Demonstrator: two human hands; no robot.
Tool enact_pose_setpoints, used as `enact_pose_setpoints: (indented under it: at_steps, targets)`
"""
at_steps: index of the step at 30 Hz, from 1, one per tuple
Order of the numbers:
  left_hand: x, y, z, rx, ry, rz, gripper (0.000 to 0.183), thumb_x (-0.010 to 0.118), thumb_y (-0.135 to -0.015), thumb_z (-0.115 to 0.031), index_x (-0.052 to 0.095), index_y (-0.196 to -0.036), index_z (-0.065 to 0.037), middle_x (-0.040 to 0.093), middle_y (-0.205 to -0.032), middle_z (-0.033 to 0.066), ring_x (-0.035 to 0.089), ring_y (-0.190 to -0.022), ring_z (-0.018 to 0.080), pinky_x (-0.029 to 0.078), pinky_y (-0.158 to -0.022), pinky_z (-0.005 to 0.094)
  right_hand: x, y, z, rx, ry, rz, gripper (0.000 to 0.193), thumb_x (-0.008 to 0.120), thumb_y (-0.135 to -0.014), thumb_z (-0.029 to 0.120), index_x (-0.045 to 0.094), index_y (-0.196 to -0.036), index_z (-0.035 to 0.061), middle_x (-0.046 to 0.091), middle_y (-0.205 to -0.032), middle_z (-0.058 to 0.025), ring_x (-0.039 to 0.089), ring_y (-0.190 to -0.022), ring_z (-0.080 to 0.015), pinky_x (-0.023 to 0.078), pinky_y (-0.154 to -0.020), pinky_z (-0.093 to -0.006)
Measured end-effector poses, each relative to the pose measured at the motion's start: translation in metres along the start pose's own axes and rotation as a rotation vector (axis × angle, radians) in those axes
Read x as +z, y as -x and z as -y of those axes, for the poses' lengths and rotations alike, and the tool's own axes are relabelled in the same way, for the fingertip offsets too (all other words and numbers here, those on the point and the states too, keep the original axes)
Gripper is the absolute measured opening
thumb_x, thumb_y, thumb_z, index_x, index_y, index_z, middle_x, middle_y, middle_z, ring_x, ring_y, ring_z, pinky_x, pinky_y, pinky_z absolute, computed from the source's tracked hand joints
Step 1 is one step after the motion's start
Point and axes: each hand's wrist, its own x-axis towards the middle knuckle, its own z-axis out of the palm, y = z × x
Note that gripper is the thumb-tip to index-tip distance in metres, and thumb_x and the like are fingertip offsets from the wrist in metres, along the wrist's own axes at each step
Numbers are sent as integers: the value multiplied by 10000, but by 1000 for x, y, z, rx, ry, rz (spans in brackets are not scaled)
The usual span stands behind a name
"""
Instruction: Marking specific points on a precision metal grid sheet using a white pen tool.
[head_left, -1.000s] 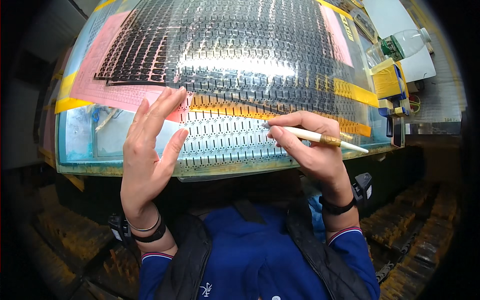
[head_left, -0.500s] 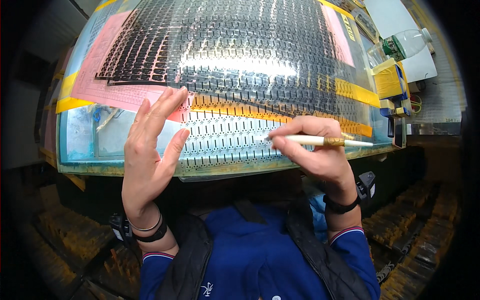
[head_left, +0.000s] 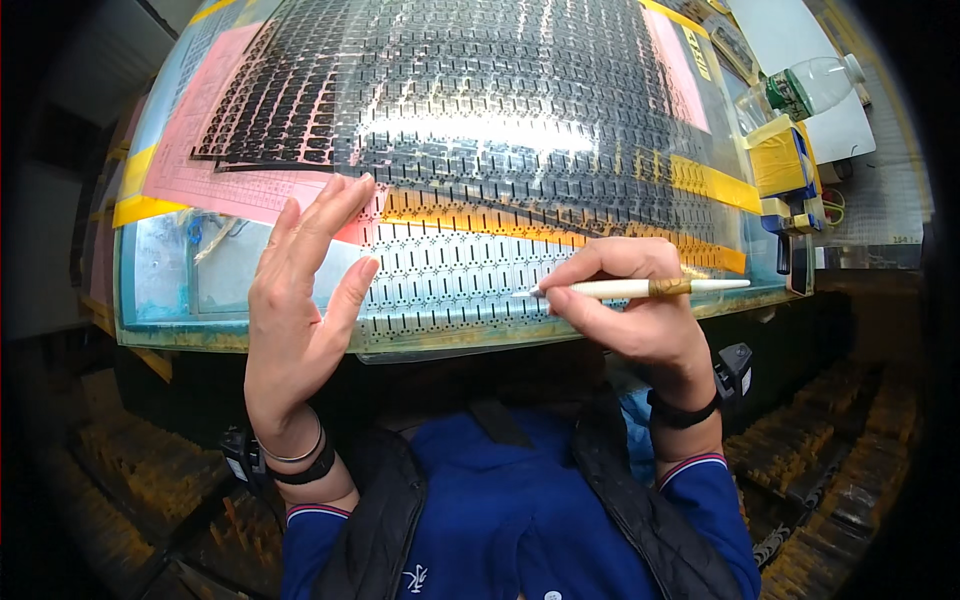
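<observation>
A clear film sheet (head_left: 430, 262) printed with rows of small black marks lies over the lit, glass-topped table. My left hand (head_left: 305, 275) rests on its left edge, fingers stretched out and thumb apart, holding nothing. Between the thumb and fingers of my right hand (head_left: 635, 305) is a slim white-handled tool (head_left: 625, 288) with a gold band, like a pen or fine brush. Its tip points left and is at the lower rows of marks; whether it touches the film I cannot tell. The tapered white rear end sticks out to the right.
Pink printed paper (head_left: 260, 188) and orange strips (head_left: 480, 217) show under the film. Yellow tape (head_left: 150, 190) marks the table's sides. At the right are a yellow-and-blue block-like thing (head_left: 783, 165) and a clear plastic bottle (head_left: 815, 88) lying down. The table's front edge (head_left: 450, 352) runs before me.
My right hand has shifted slightly down and right, and the tool's rear end has tilted up a little. My left hand stays in place.
</observation>
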Motion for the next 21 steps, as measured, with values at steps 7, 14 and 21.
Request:
enact_pose_setpoints:
  at_steps: [7, 14, 21]
  targets:
    - [0, 0, 0, 1, -4, -2, 499, 625, -935, -104, 543, -1425, -55, 599, -1423, 121, 470, -1411, 284, 201, -1224, 487, -1, 0, -1, -22, 27, -12, 127, 760, -859, 82, 765, -944, -12, 744, -807, -74, 684, -724, -92, 523, -628, -236]
    - [2, -1, 0, 27, -19, -38, 495, 652, -920, -104, 562, -1405, -70, 639, -1362, 121, 501, -1382, 314, 255, -1198, 504, 0, -3, -4, -202, 76, 49, 111, 753, -850, 61, 759, -925, -21, 747, -811, -113, 704, -714, -120, 538, -644, -237]
    - [2, -2, 1, 3, 5, 0, 494, 628, -937, -116, 548, -1421, -58, 600, -1422, 122, 475, -1407, 278, 194, -1225, 495, 15, -7, -2, -56, 9, -188, 126, 762, -846, 76, 770, -940, -8, 751, -811, -98, 703, -719, -116, 540, -629, -250]
